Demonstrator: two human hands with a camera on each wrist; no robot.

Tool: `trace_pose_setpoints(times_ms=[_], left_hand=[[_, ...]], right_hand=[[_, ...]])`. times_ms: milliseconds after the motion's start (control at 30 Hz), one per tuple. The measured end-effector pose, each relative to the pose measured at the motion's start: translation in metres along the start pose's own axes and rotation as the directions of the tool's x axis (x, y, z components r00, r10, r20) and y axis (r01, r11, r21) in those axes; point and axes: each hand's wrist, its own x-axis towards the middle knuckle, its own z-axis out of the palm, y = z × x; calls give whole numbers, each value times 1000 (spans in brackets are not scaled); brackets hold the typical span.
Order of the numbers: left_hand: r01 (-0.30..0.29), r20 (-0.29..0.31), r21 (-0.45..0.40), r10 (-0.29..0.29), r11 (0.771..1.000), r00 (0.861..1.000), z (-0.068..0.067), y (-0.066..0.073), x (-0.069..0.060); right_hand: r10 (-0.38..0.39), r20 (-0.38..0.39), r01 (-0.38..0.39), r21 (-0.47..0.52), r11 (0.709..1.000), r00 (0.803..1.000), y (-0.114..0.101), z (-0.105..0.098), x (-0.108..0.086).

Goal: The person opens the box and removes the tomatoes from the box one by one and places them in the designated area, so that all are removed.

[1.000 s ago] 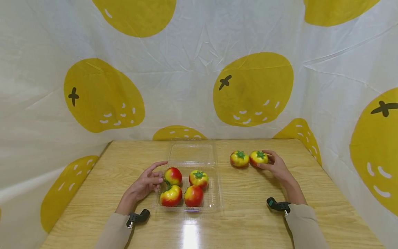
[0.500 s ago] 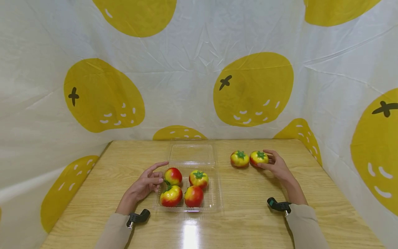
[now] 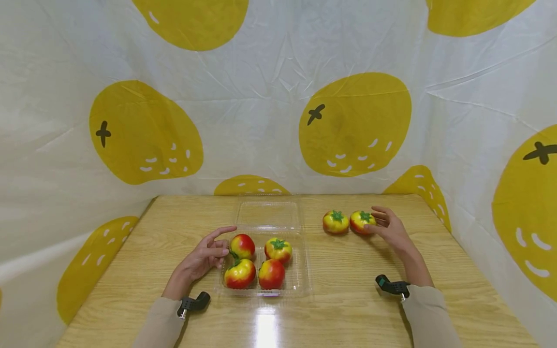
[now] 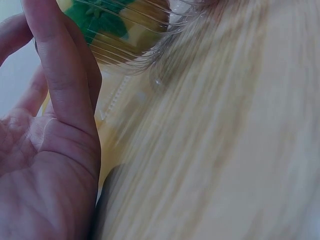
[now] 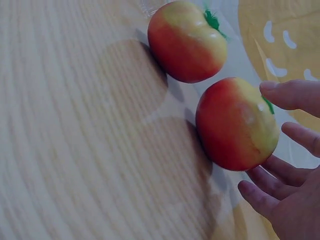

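Fruit point(image 3: 362, 221) at the right of the loose pair is sitting on the table point(image 3: 348, 299), a bit in from the back edge, over toward the back right corner. The right hand point(image 3: 390, 230) is hovering round its right side, and the grip is looking wide to me: thumb by the green top, fingers loosely spread, nothing pinched. Can't tell whether any fingertip is actually touching. The second fruit point(image 3: 335, 222) is sitting just beside it, on the left. Meanwhile the box point(image 3: 298, 270) is lying left of the table's middle, lid point(image 3: 268, 214) opened out toward the back edge, and it's carrying four: back left fruit point(image 3: 242, 246), front left fruit point(image 3: 240, 274), back right fruit point(image 3: 278, 250), front right fruit point(image 3: 271, 274). The left hand point(image 3: 206, 254) is hanging at the box's left edge, index finger out, others loosely bent, holding nothing afaict; contact with the wall, can't tell. So I'm reading the step in hand as handling the loose pair, with the right hand around one but not gripping. Picking it up would be calling for narrowing thumb and fingers onto its sides without bumping the neighbour, the left hand maybe steadying the box.
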Motion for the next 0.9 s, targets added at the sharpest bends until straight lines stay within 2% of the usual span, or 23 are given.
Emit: trace_pose_setpoints(times_ms=[200, 367, 567, 900], left_hand=[[1, 4, -7, -1, 1000, 1000, 0, -1, 0], [6, -7, 3, -6, 1000, 1000, -2, -1, 0], [15, -22, 18, -14, 1000, 1000, -2, -1, 1], [17, -22, 1, -17, 1000, 1000, -2, -2, 1]], right_hand=[[-17, -10, 17, -1, 1000, 1000, -9, -2, -1], [-86, -57, 84, -39, 996, 995, -23, -3, -5], [-164, -124, 153, -92, 984, 979, -44, -3, -12], [-266, -104, 258, -81, 963, 958, -76, 7, -19]])
